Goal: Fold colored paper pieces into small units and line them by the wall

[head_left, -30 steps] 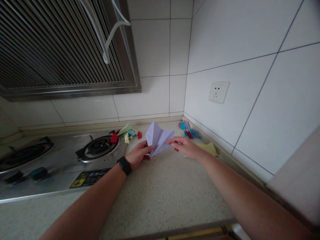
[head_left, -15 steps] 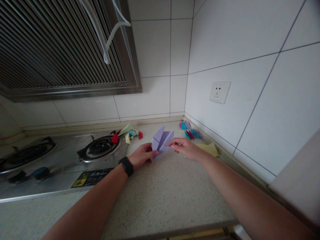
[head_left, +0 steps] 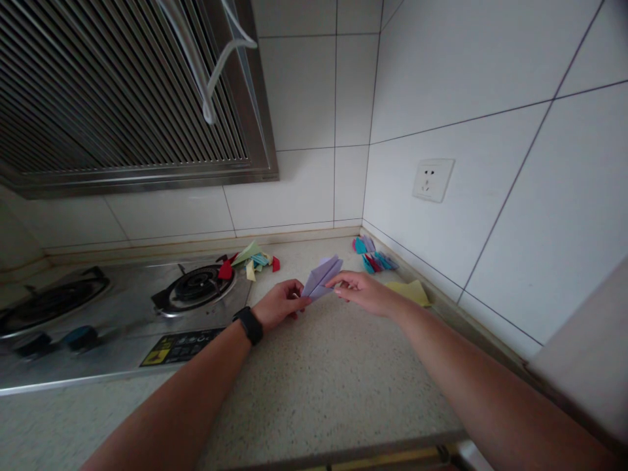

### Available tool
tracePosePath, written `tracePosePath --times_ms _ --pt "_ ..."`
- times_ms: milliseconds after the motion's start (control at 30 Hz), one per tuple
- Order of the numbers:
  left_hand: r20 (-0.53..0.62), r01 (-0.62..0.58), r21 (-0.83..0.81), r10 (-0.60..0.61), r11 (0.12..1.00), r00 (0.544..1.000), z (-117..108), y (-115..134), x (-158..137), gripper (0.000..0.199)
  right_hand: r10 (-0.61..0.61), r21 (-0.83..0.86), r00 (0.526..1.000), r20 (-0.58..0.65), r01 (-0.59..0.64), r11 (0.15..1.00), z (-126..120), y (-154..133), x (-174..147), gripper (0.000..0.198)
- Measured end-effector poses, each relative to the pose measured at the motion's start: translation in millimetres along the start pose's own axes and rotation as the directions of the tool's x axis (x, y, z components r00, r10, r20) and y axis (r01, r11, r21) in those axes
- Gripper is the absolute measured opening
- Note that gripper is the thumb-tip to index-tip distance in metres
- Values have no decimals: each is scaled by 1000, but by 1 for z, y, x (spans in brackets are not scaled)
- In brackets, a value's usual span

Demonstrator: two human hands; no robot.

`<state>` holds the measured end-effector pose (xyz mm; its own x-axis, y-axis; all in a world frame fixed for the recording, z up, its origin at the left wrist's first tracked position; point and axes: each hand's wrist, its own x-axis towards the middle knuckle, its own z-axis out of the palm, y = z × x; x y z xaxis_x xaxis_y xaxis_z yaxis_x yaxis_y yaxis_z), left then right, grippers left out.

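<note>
Stainless gas stove [head_left: 122,320] on the left, black-and-yellow sticker [head_left: 184,347] on it, print too tiny to read. Then a jumble of folded paper bits [head_left: 252,257] by the burner. Left hand [head_left: 279,304] grips a creased lilac paper [head_left: 321,279] over the speckled counter [head_left: 314,386]; right hand's [head_left: 362,292] fingertips touch its right edge, can't tell if they're pinching. Yellow paper [head_left: 415,292] is half hidden behind that wrist.

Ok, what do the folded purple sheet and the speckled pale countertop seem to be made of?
Folded purple sheet: matte paper, judging by crisp creases and thin edges. Speckled pale countertop: probably stone or a stone composite, smooth and dull, judging by fine dark flecks.
</note>
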<state>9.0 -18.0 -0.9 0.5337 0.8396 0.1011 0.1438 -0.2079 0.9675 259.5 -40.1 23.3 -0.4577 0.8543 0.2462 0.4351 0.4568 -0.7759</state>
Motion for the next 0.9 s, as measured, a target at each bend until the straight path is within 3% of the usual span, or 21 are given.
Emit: tracePosePath --times_ms 233,500,900 --pt "-20 -14 26 15 1000 1000 0 -1 1 31 -50 -38 998 -38 48 998 0 3 1 25" --pt "67 -6 99 0 995 998 0 -1 -2 25 -79 -32 996 -37 78 996 0 4 2 20" --pt "47 -8 105 3 994 999 1 2 -3 25 -92 -46 995 -32 91 995 0 3 1 20"
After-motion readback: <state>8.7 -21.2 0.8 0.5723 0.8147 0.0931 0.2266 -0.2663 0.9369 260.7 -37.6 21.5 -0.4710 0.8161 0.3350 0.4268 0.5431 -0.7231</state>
